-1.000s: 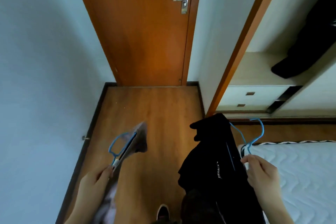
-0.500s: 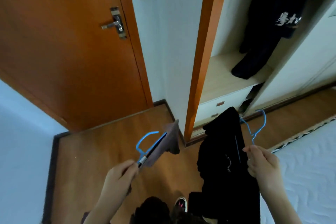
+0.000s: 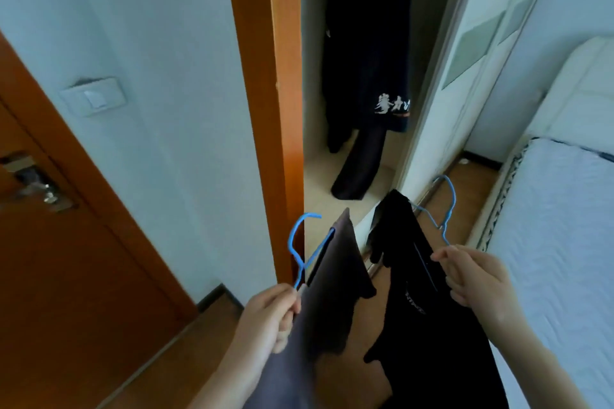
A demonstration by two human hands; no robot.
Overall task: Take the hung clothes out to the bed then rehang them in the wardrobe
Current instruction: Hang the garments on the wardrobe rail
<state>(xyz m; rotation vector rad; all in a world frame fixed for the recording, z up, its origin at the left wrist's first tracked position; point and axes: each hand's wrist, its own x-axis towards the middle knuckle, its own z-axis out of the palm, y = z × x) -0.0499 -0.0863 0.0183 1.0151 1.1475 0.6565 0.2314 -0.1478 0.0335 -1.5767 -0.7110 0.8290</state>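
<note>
Left hand [image 3: 269,315]: fingers curled closed around the neck of a blue hanger [image 3: 304,249], hook pointing up and away; a grey garment [image 3: 329,305] hangs from it, draping down past the wrist. Forearm enters from the near bottom edge, angled up toward the wardrobe.

Right hand [image 3: 471,279]: fingers pinched closed on the neck of a second blue hanger [image 3: 447,206], hook raised toward the far side; a black garment [image 3: 428,315] with small white lettering hangs from it, falling out of view at the bottom edge. Forearm enters from the near right corner.

The two garments hang side by side, a narrow gap of wooden floor [image 3: 345,375] visible between them.

Wardrobe [image 3: 349,176]: open compartment straight ahead, past both hangers. Bounded on the left by an orange wooden frame post [image 3: 269,76], on the right by a white sliding door [image 3: 465,76]. Dark clothes [image 3: 368,53] with white characters already hang inside, lower ends touching the pale shelf.

Bed [image 3: 558,242]: white quilted mattress, right, just beside the right forearm.

Left: pale wall with a light switch [image 3: 94,98]; brown door [image 3: 50,259] with metal handle, near left.
</note>
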